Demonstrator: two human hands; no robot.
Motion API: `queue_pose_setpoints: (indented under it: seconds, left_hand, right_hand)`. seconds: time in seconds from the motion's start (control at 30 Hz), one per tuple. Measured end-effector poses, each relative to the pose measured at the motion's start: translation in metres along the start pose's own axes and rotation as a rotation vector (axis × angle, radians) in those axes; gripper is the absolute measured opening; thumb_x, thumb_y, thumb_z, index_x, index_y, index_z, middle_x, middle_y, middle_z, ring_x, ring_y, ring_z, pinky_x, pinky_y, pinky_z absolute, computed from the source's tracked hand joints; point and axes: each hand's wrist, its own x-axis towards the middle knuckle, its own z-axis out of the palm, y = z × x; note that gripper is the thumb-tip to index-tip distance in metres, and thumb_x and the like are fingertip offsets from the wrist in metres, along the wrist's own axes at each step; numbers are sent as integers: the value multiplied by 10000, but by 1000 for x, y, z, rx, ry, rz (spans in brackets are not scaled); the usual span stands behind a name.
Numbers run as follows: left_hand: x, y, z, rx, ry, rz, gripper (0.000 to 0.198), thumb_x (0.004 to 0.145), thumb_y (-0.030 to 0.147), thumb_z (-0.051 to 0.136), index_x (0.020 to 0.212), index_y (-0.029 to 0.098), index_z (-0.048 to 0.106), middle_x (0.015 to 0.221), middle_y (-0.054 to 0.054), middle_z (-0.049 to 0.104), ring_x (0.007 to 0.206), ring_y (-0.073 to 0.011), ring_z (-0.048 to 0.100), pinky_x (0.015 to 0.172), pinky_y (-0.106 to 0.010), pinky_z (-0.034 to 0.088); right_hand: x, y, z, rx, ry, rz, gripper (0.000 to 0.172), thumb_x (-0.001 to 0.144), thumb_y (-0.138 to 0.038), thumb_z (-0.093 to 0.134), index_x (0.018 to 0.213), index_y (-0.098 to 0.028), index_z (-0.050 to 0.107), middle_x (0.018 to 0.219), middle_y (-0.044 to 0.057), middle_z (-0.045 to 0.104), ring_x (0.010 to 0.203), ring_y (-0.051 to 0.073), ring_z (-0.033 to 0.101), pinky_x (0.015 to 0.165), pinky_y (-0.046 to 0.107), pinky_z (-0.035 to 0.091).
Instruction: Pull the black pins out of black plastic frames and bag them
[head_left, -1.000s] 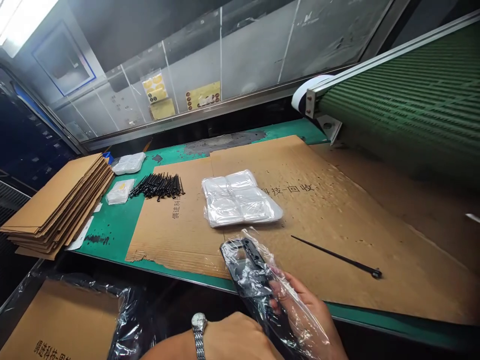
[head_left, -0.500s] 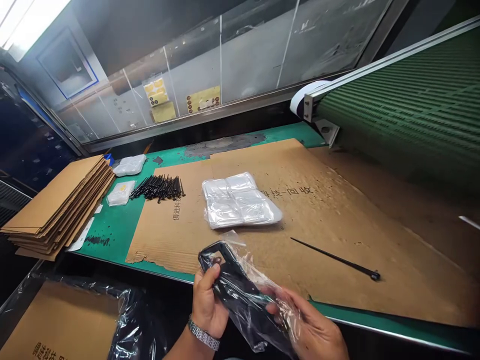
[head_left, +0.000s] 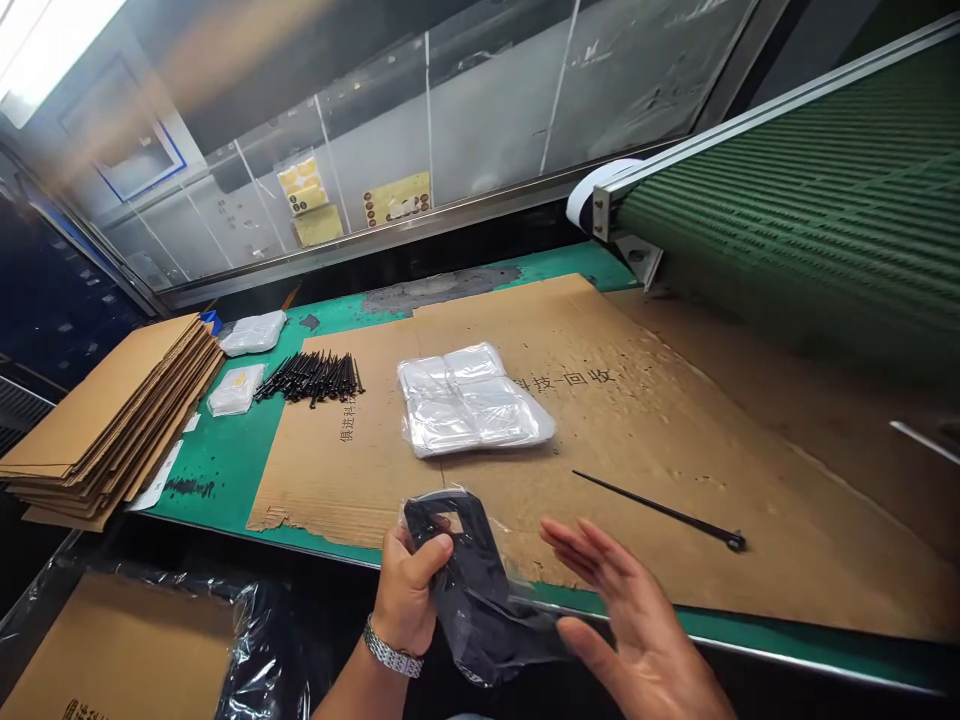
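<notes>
My left hand (head_left: 412, 580), with a metal watch band at its wrist, grips a flat black part with a rectangular opening (head_left: 472, 560). A clear plastic bag (head_left: 517, 580) covers the part; its exact kind I cannot make out. To the right, my right hand (head_left: 626, 620) is open, fingers stretched out, holding nothing, close to the bag's lower right end. Beyond the hands, a stack of clear plastic bags (head_left: 472, 405) lies on the cardboard sheet (head_left: 660, 440). A single black stick-like piece with a knobbed end (head_left: 660, 510) lies right of them.
A pile of similar black pieces (head_left: 315, 378) lies on the cardboard's left edge, beside small clear packets (head_left: 236, 390). Flat cardboard sheets (head_left: 97, 400) are stacked at the left. A plastic-lined carton (head_left: 127, 650) stands lower left. A green conveyor belt (head_left: 810, 190) overhangs the right side.
My right hand has let go of the bag and opened, moving away from it. The left hand still holds the bagged part, which lies straighter. The view has shifted slightly.
</notes>
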Motion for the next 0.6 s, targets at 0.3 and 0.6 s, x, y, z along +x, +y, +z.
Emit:
queue_pose_setpoints:
  seconds: [0.3, 0.6]
  left_hand:
    - [4, 0, 7, -63, -67, -27, 267, 675, 309, 725, 865, 136, 654, 759, -21, 675, 654, -110, 597, 675, -227, 452]
    - [5, -8, 3, -244, -85, -310, 322, 565, 322, 800, 778, 119, 670, 698, -25, 680, 597, -105, 600, 608, -210, 458]
  right_hand:
    - [6, -13, 41, 374, -416, 341, 523, 705, -507, 705, 1086, -161, 609, 1088, 117, 619, 1014, 297, 553, 927, 420, 415]
    - [-5, -25, 20, 310, -500, 373, 411, 724, -510, 683, 923, -151, 672, 868, 79, 617, 872, 241, 556, 856, 346, 428]
